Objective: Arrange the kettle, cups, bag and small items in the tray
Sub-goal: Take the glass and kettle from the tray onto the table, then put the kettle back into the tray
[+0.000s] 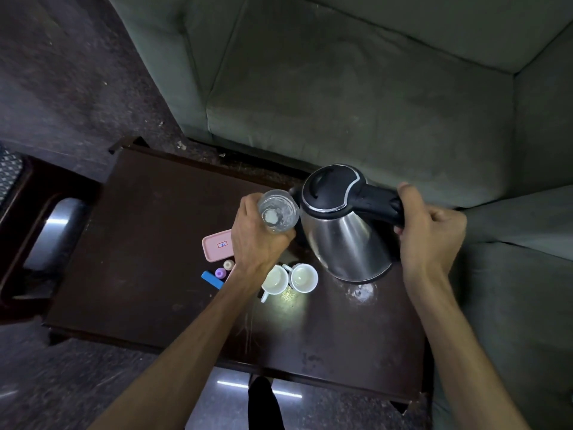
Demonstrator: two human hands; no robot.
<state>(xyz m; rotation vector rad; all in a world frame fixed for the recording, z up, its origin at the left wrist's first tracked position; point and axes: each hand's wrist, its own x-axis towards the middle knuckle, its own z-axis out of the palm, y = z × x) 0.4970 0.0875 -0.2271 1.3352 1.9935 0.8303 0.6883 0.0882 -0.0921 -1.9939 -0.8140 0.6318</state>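
Note:
My right hand [429,231] grips the black handle of a steel kettle [344,234], held above the dark wooden table [139,243]. My left hand [259,240] holds a clear glass [278,211] right beside the kettle's spout side. Below them two white cups [290,279] stand side by side on the table. A pink tray-like lid [217,245] lies to the left, partly under my left hand. Beside it sit a blue block [212,279], a purple small item [220,273] and a cream small item [228,264]. No bag is visible.
A grey-green sofa [341,88] wraps around the table's far and right sides. A dark wooden stool or chair [37,231] stands at the left. A wet shiny patch [361,293] marks the table under the kettle. The floor is dark stone.

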